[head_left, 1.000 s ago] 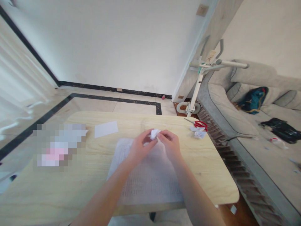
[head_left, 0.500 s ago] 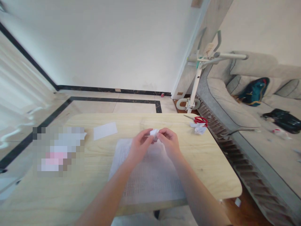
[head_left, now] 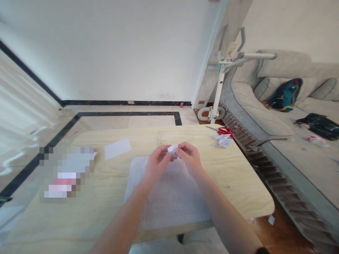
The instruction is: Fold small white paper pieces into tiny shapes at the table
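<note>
Tabletop (head_left: 235, 176): paper (head_left: 172, 149) between left hand (head_left: 156, 163) and right hand (head_left: 191, 160), long axis unclear.

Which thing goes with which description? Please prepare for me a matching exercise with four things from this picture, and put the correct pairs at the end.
Things
1. scissors
2. small white paper piece
3. teal bag
4. large sheet

Descriptions
A. resting on the sofa
B. flat on the table, with faint rows of marks
C. with red handles
D. held in the fingers of the left hand and the right hand

Correct pairs: 1-C, 2-D, 3-A, 4-B
</note>
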The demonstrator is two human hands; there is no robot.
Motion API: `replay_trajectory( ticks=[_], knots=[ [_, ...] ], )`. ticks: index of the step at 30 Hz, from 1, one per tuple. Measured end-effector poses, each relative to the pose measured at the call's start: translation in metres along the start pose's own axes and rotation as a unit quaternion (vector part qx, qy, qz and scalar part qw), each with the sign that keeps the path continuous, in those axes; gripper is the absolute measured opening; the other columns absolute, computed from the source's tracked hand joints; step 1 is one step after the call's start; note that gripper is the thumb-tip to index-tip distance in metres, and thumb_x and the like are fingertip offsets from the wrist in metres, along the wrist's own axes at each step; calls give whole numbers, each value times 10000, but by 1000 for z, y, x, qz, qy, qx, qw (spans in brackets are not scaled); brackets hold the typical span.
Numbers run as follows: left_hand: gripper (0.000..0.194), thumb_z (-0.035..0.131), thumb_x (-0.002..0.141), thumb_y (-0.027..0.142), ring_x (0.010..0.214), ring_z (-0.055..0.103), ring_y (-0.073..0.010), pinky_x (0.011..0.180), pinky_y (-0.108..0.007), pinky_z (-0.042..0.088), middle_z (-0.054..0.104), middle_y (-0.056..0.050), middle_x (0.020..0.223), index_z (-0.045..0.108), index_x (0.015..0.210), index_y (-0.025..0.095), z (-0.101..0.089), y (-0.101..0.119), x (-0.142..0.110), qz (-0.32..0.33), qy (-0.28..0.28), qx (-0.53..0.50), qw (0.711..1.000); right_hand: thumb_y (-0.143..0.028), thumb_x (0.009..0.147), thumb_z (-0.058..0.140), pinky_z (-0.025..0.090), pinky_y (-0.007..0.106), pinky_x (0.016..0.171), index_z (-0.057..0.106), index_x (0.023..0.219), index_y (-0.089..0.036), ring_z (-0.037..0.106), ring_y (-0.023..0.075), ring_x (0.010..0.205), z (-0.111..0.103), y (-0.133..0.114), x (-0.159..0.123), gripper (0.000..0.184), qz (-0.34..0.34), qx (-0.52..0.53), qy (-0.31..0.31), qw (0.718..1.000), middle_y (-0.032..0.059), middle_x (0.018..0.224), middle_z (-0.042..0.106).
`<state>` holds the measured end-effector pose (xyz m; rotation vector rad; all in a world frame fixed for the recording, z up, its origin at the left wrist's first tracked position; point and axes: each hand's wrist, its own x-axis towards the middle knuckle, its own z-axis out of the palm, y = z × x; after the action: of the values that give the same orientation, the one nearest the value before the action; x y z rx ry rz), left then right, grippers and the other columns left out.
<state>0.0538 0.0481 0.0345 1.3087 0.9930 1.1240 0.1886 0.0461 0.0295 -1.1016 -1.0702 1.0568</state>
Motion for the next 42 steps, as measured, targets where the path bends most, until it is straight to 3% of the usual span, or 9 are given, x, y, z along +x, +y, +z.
replay_trajectory(
  ticks=[13, 24, 27, 31, 37, 42],
  knots=[
    [307, 578, 796, 348, 758, 657, -168, 666, -294, 551, 678, -90, 959, 629, 1009, 132, 3, -2, -1, -3, -10, -2, 1000, -253, 682, 619, 311, 219, 470, 525, 600, -182, 392, 84, 492, 1, 1, 1, 144, -5, -5, 8, 1000, -51, 522, 447],
    [260, 599, 779, 315, 740, 657, -155, 658, -270, 539, 687, -75, 899, 628, 966, 137, 2, -3, 0, 3, 4, 28, 1000, -294, 738, 613, 382, 236, 515, 528, 659, -185, 454, 98, 537, -1, 10, 0, 159, -20, -36, -8, 999, -36, 578, 487],
    [285, 600, 785, 321, 731, 657, -146, 664, -264, 535, 681, -76, 890, 593, 1005, 139, 2, -10, -1, 8, 18, 26, 999, -292, 739, 630, 390, 230, 516, 533, 745, -196, 462, 95, 546, 0, 8, -1, 137, -34, -32, -12, 999, -44, 607, 488],
    [319, 605, 786, 328, 754, 658, -142, 672, -267, 533, 660, -80, 939, 540, 1054, 166, 2, -22, -2, 30, 21, 9, 999, -308, 735, 655, 405, 228, 511, 565, 989, -223, 479, 101, 555, 0, 5, -3, 282, -32, -47, -25, 998, -45, 648, 503],
    [318, 607, 788, 318, 735, 631, -111, 672, -249, 519, 651, -67, 938, 551, 1064, 170, -2, -24, 1, 62, 40, 69, 995, -346, 765, 624, 381, 236, 476, 657, 874, -191, 480, 106, 529, -3, 5, 0, 193, -26, -111, -48, 992, 0, 641, 569],
    [325, 583, 800, 356, 730, 617, -120, 664, -256, 506, 667, -50, 890, 554, 1072, 180, -3, -14, -5, 66, 16, 131, 989, -357, 743, 650, 376, 238, 483, 671, 836, -186, 488, 107, 548, -3, 4, 0, 195, -17, -109, -32, 993, 18, 686, 606]
  ],
)
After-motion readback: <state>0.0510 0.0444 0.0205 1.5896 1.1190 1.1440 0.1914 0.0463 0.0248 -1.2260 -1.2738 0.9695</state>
